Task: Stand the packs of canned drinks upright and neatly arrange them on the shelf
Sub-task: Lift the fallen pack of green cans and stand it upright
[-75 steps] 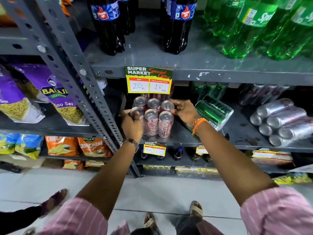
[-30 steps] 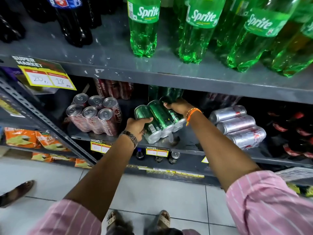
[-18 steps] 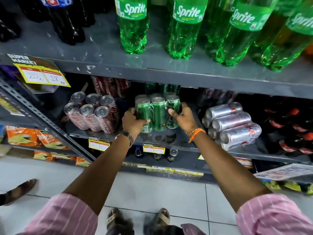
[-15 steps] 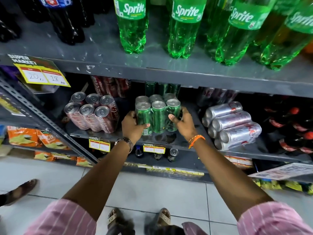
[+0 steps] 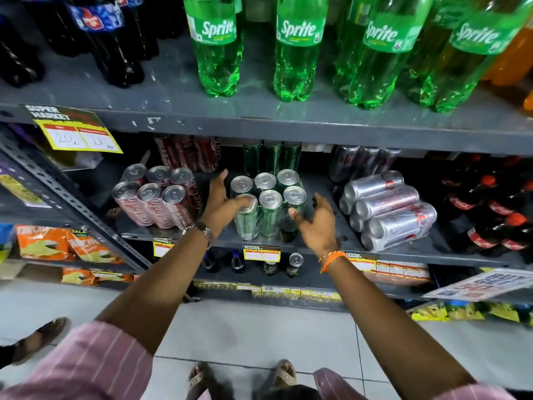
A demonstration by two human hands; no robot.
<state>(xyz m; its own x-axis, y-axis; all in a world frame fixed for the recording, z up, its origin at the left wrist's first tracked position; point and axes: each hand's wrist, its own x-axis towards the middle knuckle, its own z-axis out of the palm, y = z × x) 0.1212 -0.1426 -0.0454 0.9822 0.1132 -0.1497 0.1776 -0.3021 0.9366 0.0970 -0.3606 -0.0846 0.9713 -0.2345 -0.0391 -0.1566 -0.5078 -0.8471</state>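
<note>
The person is letting go of the green can pack (image 5: 266, 207), now upright on the middle shelf (image 5: 317, 246) beside the red pack (image 5: 155, 197). Left hand (image 5: 220, 204) and right hand (image 5: 318, 222) are spreading open, perhaps still brushing it. The silver pack (image 5: 386, 209) is lying sideways, next.

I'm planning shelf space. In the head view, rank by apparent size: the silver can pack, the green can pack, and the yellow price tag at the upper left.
1. Silver can pack, lying on its side.
2. Green can pack, upright; close to the silver one, so that order is unsure.
3. Yellow price tag, clearly smallest.
</note>
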